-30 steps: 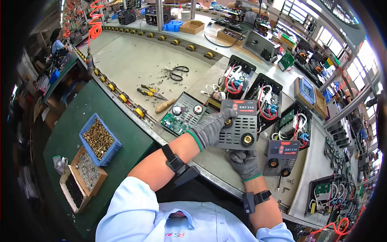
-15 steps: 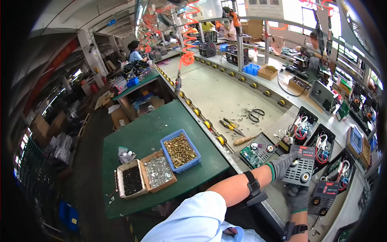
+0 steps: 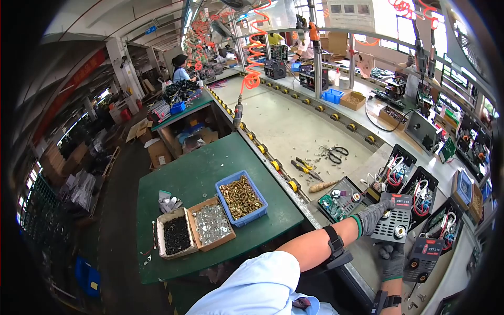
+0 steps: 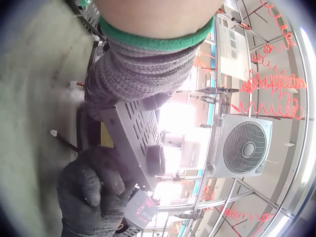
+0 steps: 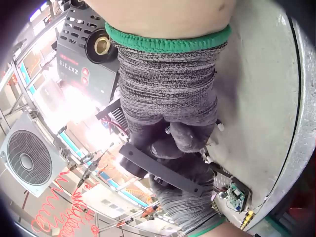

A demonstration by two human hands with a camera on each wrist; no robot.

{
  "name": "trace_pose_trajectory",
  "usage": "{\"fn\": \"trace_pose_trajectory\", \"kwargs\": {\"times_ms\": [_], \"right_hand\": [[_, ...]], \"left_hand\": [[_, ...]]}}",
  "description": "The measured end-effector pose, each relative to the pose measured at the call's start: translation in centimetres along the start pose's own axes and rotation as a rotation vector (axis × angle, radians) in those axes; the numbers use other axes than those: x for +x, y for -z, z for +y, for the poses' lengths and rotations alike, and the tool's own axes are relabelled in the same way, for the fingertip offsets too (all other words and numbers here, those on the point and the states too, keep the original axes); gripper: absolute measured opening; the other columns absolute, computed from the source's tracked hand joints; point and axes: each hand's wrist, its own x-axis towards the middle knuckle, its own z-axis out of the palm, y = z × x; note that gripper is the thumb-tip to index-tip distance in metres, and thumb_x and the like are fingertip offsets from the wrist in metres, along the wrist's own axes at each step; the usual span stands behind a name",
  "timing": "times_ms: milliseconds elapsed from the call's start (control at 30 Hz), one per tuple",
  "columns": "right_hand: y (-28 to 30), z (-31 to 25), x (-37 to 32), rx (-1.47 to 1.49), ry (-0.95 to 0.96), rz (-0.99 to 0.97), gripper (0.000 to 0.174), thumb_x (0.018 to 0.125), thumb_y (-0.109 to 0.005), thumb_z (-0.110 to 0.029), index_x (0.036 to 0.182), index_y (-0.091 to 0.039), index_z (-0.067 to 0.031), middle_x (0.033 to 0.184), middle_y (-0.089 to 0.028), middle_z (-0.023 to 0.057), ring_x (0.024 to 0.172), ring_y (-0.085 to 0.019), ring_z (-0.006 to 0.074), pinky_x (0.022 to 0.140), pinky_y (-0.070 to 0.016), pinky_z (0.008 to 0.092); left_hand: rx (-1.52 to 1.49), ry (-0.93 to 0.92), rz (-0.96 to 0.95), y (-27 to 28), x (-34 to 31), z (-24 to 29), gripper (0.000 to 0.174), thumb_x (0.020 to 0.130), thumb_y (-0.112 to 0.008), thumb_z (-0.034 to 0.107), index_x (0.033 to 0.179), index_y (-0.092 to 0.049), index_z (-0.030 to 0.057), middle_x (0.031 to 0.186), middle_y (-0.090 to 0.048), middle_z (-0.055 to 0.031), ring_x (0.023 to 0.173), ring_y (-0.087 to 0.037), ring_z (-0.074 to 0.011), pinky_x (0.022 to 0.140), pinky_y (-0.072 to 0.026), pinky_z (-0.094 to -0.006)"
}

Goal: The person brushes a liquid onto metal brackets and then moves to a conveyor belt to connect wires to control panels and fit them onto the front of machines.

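My gloved left hand (image 3: 370, 219) grips a grey front panel (image 3: 389, 225) marked ZX7 315 by its upper left side, at a round socket. The panel has slotted vents and a second socket (image 3: 400, 231) with a brass centre at lower right. Close under the panel's lower edge is my gloved right hand (image 3: 391, 261), fingers curled. Between these fingers a small ridged metal piece (image 5: 168, 130) shows in the right wrist view; the rest of it is hidden. A similar panel (image 3: 425, 258) stands tilted just to the right.
Several opened machine units (image 3: 421, 194) with wiring stand behind the panel. A circuit board (image 3: 338, 199), pliers (image 3: 305, 168) and scissors (image 3: 335, 154) lie left of them. On the green table are a blue bin (image 3: 242, 198) of brass bolts and boxes of washers (image 3: 211, 223) and black parts (image 3: 177, 234).
The head view has swung left, bringing the green table and aisle into sight, so hands and panel appear farther right. The left hand keeps its grip; the right stays below the panel.
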Motion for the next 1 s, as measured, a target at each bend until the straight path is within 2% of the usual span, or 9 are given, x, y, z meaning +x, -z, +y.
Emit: {"fn": "trace_pose_trajectory", "kwargs": {"times_ms": [100,200,267,533,700,833,900,933,1000], "right_hand": [[-0.3,0.4,0.7,-0.046,-0.175,-0.588,0.033,0.097,-0.064,-0.031,0.120,-0.060,-0.0063,0.086,-0.060,0.0058,0.068,-0.053,0.0126,0.045,-0.0369,0.0264],[-3.4,1.3,-1.3,-0.069,-0.195,-0.473,0.028,0.098,-0.064,-0.029,0.116,-0.060,-0.0072,0.088,-0.059,0.0052,0.068,-0.052,0.0122,0.046,-0.0375,0.0250],[-6.1,1.9,-3.7,0.040,-0.028,0.010,0.027,0.101,-0.058,-0.033,0.111,-0.062,-0.0080,0.089,-0.062,0.0034,0.062,-0.049,0.0099,0.044,-0.0368,0.0272],[-0.5,0.2,-0.7,-0.168,-0.115,-0.168,0.032,0.099,-0.058,-0.045,0.097,-0.060,-0.0135,0.077,-0.056,-0.0025,0.056,-0.047,0.0093,0.043,-0.0340,0.0233],[-3.5,1.0,-9.0,-0.202,-0.123,0.163,0.036,0.097,-0.063,-0.049,0.104,-0.065,-0.0136,0.079,-0.060,-0.0035,0.053,-0.045,0.0068,0.042,-0.0306,0.0203],[-5.5,1.4,-16.5,-0.529,0.067,0.317,0.038,0.093,-0.070,-0.043,0.105,-0.068,-0.0073,0.081,-0.063,-0.0008,0.061,-0.052,0.0088,0.047,-0.0389,0.0237],[-9.5,0.3,-19.0,-1.096,0.228,0.128,0.034,0.095,-0.069,-0.036,0.103,-0.069,-0.0037,0.077,-0.065,0.0011,0.065,-0.059,0.0103,0.053,-0.0454,0.0270],[-10.4,-1.0,-18.8,-1.097,0.236,0.151,0.034,0.095,-0.069,-0.036,0.103,-0.069,-0.0037,0.077,-0.065,0.0011,0.065,-0.059,0.0103,0.053,-0.0454,0.0270],[-13.2,-3.9,-17.1,-1.650,0.668,-0.100,0.031,0.096,-0.065,-0.031,0.103,-0.069,-0.0015,0.078,-0.069,0.0074,0.068,-0.066,0.0204,0.061,-0.0507,0.0338]], "left_hand": [[-0.040,0.020,-0.010,0.2,0.6,-0.2,0.041,0.089,-0.067,0.040,0.117,-0.068,0.0101,0.098,-0.076,-0.0097,0.075,-0.075,-0.0261,0.070,-0.0632,-0.0466],[-0.082,0.039,-0.049,0.9,0.6,0.0,0.043,0.090,-0.068,0.041,0.119,-0.067,0.0099,0.099,-0.076,-0.0102,0.078,-0.075,-0.0268,0.070,-0.0631,-0.0471],[-0.095,0.030,-0.076,0.9,0.0,0.1,0.043,0.091,-0.068,0.043,0.119,-0.067,0.0094,0.101,-0.076,-0.0111,0.080,-0.075,-0.0274,0.073,-0.0630,-0.0477],[-0.075,0.099,-0.097,0.5,0.2,-0.2,0.046,0.090,-0.067,0.046,0.117,-0.066,0.0089,0.100,-0.075,-0.0128,0.082,-0.075,-0.0285,0.077,-0.0623,-0.0474],[0.107,-0.089,-0.170,1.8,-1.0,-2.0,0.044,0.095,-0.065,0.035,0.130,-0.059,0.0095,0.122,-0.067,-0.0094,0.103,-0.069,-0.0211,0.090,-0.0585,-0.0418],[0.658,-0.439,-0.214,0.2,-4.2,-1.8,0.053,0.094,-0.070,0.031,0.138,-0.056,0.0039,0.125,-0.065,-0.0053,0.109,-0.062,-0.0175,0.098,-0.0511,-0.0335],[0.813,-0.431,-0.202,1.2,-2.0,-2.3,0.056,0.090,-0.077,0.031,0.136,-0.058,0.0046,0.119,-0.068,-0.0064,0.108,-0.062,-0.0154,0.099,-0.0502,-0.0337],[0.914,-0.444,-0.184,1.2,-1.8,-2.1,0.056,0.089,-0.078,0.032,0.134,-0.060,0.0051,0.116,-0.069,-0.0063,0.106,-0.062,-0.0150,0.098,-0.0508,-0.0347],[0.887,-0.266,-0.166,-0.1,-1.5,-1.6,0.053,0.088,-0.080,0.034,0.129,-0.063,0.0052,0.111,-0.071,-0.0052,0.103,-0.065,-0.0144,0.095,-0.0531,-0.0354]]}}
